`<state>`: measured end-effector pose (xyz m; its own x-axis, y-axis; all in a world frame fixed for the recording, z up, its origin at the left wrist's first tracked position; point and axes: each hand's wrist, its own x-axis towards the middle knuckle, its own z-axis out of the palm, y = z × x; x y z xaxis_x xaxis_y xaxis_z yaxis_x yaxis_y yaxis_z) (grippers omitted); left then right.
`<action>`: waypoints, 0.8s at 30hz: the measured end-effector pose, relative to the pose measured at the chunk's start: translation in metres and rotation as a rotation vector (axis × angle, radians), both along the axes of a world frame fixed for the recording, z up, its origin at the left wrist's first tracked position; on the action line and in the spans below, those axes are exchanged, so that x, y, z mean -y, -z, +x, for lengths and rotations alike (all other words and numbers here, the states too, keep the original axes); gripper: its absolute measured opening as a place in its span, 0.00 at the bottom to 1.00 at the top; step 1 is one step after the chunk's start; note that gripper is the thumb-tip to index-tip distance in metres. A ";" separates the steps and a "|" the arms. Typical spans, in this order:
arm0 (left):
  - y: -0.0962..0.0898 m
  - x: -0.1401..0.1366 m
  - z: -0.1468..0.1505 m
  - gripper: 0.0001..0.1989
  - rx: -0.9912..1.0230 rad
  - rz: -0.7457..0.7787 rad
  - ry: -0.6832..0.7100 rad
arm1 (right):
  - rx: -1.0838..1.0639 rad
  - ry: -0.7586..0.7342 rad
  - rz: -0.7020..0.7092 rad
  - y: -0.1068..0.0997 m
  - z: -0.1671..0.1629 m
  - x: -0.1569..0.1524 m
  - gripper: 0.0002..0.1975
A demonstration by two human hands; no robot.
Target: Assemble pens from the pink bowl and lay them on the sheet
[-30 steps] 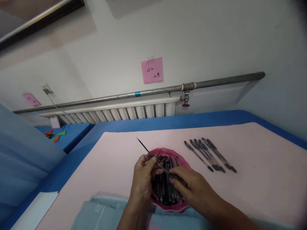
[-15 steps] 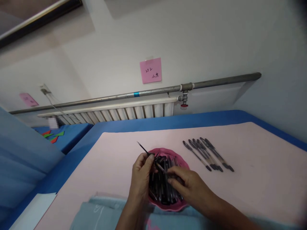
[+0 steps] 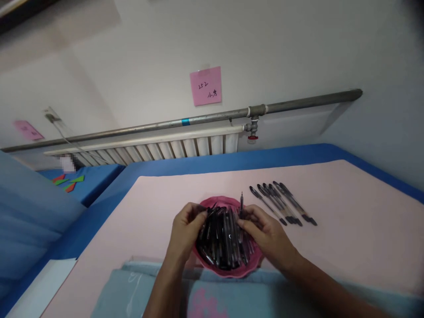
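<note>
Pens (image 3: 217,238), dark and clear, are filling a round pink basket (image 3: 228,273) on the pale pink sheet (image 3: 149,212), while my right hand (image 3: 266,229) is pinching one slim pen (image 3: 241,202) over its right side, my left hand (image 3: 185,229) is holding thumb and finger nearly together by its left rim, on what I cannot tell, and loose pens (image 3: 295,201) are lying rightward.

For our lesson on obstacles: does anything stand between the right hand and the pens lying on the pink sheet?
Nothing visible does; only pink sheet shows between the right hand, which holds a pen, and those pens.
</note>
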<state>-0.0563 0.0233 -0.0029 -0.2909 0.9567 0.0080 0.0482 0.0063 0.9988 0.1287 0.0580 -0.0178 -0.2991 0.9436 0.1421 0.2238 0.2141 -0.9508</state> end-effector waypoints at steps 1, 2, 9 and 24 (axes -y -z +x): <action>0.000 0.001 0.000 0.02 -0.133 -0.014 0.071 | -0.008 0.001 0.003 0.001 0.000 0.000 0.05; 0.001 0.003 0.000 0.03 -0.279 -0.028 0.147 | -0.010 -0.001 0.009 0.001 0.000 0.000 0.05; 0.007 0.007 0.012 0.11 -0.935 -0.036 0.431 | -0.019 0.004 0.011 0.001 -0.001 0.001 0.04; -0.002 0.006 0.009 0.04 -0.019 -0.178 0.300 | -0.342 0.007 -0.222 -0.007 0.000 0.002 0.06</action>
<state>-0.0477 0.0170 -0.0009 0.0024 0.9865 -0.1639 0.0930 0.1630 0.9822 0.1282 0.0556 -0.0111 -0.2632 0.9644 0.0243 -0.1122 -0.0055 -0.9937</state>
